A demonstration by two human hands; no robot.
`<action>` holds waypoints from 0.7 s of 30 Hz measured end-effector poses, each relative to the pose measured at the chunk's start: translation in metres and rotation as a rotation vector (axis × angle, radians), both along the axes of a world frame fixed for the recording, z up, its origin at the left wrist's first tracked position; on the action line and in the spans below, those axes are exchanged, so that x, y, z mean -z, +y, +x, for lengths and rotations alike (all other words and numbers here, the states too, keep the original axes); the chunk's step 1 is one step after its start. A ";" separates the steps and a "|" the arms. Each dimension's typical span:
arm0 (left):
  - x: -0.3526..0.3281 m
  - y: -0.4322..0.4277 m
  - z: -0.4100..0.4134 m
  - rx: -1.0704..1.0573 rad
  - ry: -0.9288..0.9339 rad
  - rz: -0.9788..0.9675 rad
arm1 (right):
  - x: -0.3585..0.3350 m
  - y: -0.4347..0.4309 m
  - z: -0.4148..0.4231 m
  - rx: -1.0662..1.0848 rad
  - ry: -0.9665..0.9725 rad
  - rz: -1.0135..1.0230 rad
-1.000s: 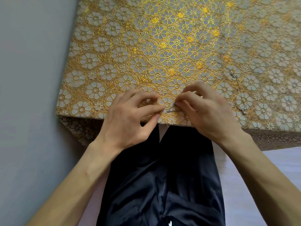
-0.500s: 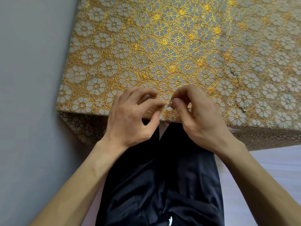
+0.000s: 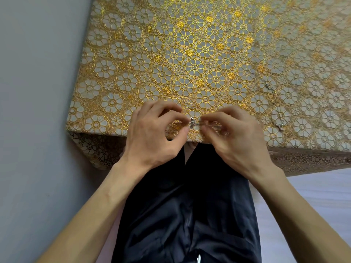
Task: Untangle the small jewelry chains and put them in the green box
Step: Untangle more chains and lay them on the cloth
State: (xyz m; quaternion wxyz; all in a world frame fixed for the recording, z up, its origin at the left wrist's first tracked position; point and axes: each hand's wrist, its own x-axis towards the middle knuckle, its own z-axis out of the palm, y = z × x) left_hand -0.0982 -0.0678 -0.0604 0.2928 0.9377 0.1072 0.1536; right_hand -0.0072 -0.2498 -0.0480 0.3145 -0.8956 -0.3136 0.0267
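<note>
Two hands are pinching one small chain (image 3: pixel 197 123) in the head view: the left hand (image 3: pixel 152 130) is closing on its clasp end, the right hand (image 3: pixel 237 137) on the other, so its long axis is running left-right between the grips. Well right of them, another chain (image 3: pixel 273 97) is lying front-to-back on the tablecloth (image 3: pixel 190 54).

Home room: table with gold floral lace tablecloth (image 3: pixel 190 59), plain grey wall (image 3: pixel 38 92), pale floor (image 3: pixel 313 205).
</note>
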 end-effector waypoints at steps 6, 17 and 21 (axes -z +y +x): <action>-0.012 -0.010 0.009 -0.014 0.029 0.189 | 0.010 0.005 -0.001 -0.020 -0.114 0.011; -0.026 -0.001 0.006 -0.133 0.093 -0.378 | 0.023 0.005 -0.008 -0.042 -0.221 0.005; -0.021 0.005 0.001 -0.008 0.088 -0.168 | 0.022 0.004 -0.008 -0.062 -0.188 0.030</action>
